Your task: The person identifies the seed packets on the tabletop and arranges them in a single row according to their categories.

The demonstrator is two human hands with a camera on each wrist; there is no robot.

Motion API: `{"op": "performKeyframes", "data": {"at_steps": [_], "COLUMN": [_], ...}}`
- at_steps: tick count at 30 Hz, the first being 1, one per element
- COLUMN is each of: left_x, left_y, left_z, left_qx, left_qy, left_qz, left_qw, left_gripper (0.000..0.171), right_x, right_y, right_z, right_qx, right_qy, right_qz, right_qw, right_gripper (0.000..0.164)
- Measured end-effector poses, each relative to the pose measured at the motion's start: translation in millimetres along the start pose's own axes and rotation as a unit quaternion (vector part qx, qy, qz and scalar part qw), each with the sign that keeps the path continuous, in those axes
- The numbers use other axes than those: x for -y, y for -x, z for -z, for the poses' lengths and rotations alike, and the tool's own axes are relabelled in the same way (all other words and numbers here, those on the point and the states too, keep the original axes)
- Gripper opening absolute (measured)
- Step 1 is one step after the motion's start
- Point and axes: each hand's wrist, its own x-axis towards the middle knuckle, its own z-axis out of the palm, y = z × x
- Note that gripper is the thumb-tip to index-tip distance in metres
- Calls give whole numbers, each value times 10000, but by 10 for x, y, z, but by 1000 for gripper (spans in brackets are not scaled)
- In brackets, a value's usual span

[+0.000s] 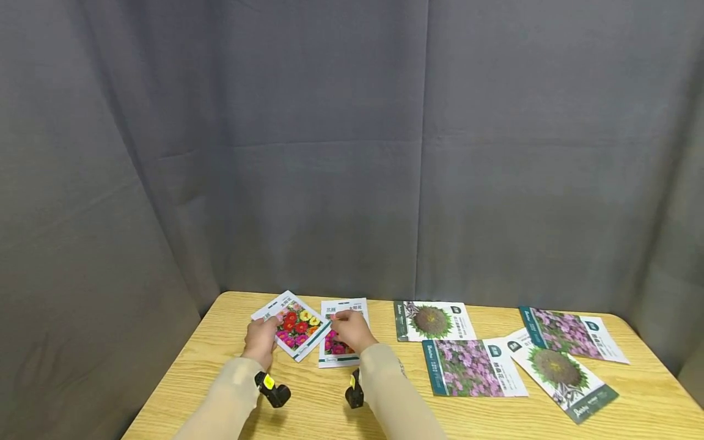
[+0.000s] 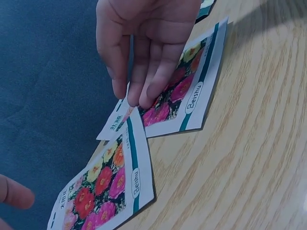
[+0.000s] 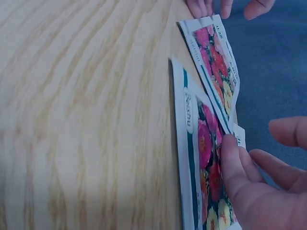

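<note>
My left hand point(image 1: 261, 338) is at the left end of a tilted seed packet point(image 1: 299, 327) with red, yellow and pink flowers, its thumb over the edge. In the left wrist view only a fingertip point(image 2: 17, 192) of that hand shows beside the packet. The packet's right corner overlaps a second, matching seed packet point(image 1: 337, 360) lying upright on the table. Over this second packet is my right hand point(image 1: 354, 330), its fairly straight fingers point(image 2: 144, 81) touching near the overlapping corner. In the right wrist view its thumb point(image 3: 288, 130) stands apart from the fingers.
To the right on the wooden table point(image 1: 308, 415) lie a sunflower packet point(image 1: 431, 322), a purple-flower packet point(image 1: 470, 370), another sunflower packet point(image 1: 558, 370) and another purple-flower packet point(image 1: 572, 333); the last two overlap. A grey curtain point(image 1: 330, 153) hangs behind the table's far edge.
</note>
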Motion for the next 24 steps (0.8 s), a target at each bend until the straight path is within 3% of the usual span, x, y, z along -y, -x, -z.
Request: {"op": "performKeyframes", "data": {"at_steps": [6, 11, 24], "left_x": [15, 83, 125], "left_y": [-1, -59, -101], "left_z": [31, 18, 82], "left_qx": [-250, -181, -202], "left_qy": [-430, -60, -427], "left_qz": [-227, -405, -395], "left_qw": [9985, 9990, 9981], "left_gripper": [67, 62, 53], "right_x": [4, 13, -20], "right_y": [40, 93, 204], "right_z": [-40, -114, -263], "right_qx": [-144, -179, -178], "right_qy": [-919, -1339, -1266], "right_qz": [-298, -535, -599], "right_qw": [9952, 9894, 9900], "right_gripper": [37, 31, 23]}}
